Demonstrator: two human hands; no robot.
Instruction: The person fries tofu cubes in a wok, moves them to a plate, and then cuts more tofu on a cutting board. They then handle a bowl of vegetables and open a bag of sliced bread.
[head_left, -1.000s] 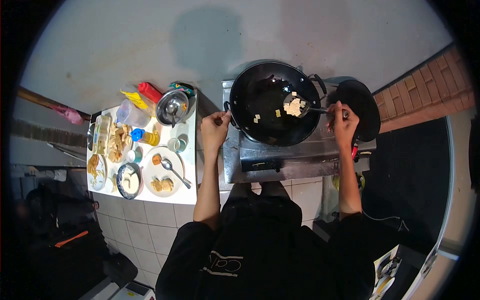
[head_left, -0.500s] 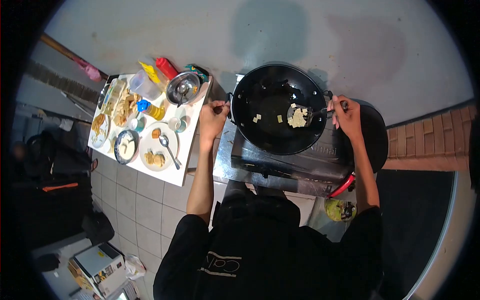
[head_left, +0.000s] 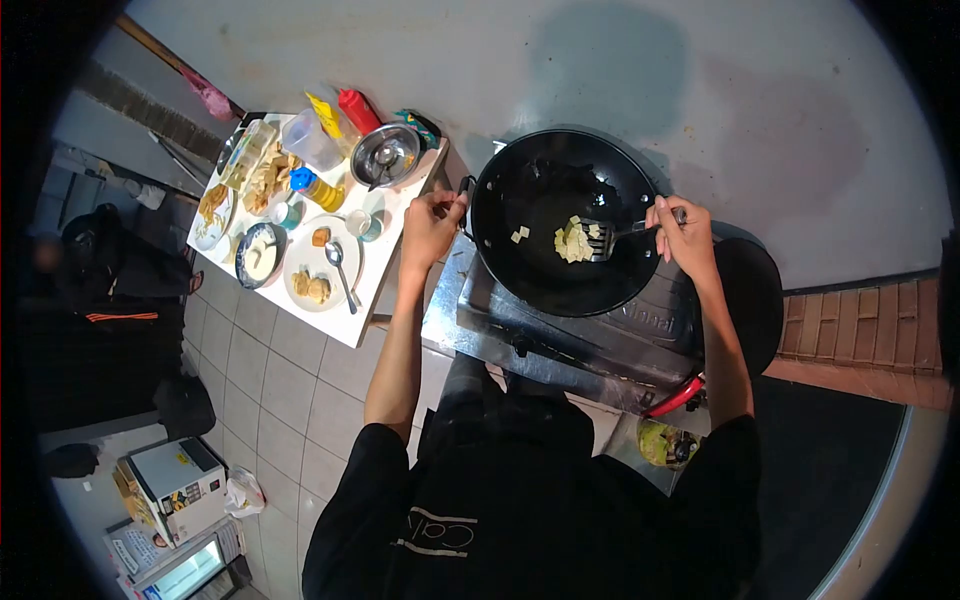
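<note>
A black wok sits on the stove in front of me. My left hand is closed on the wok's left handle. In my right hand is the handle of a slotted spatula, its blade low inside the wok. Pale diced cubes lie in a heap against the blade's left edge. A couple of loose cubes rest farther left on the wok's dark bottom, which shines with liquid.
On the left, a white table bears a plate with a spoon, a bowl of white batter, a steel bowl, a blue-capped bottle and a red bottle. A red hose runs by the stove's right front.
The spatula has moved left across the wok, pushing the heap of cubes leftward. My left hand stays at the handle. The whole view has tilted slightly.
</note>
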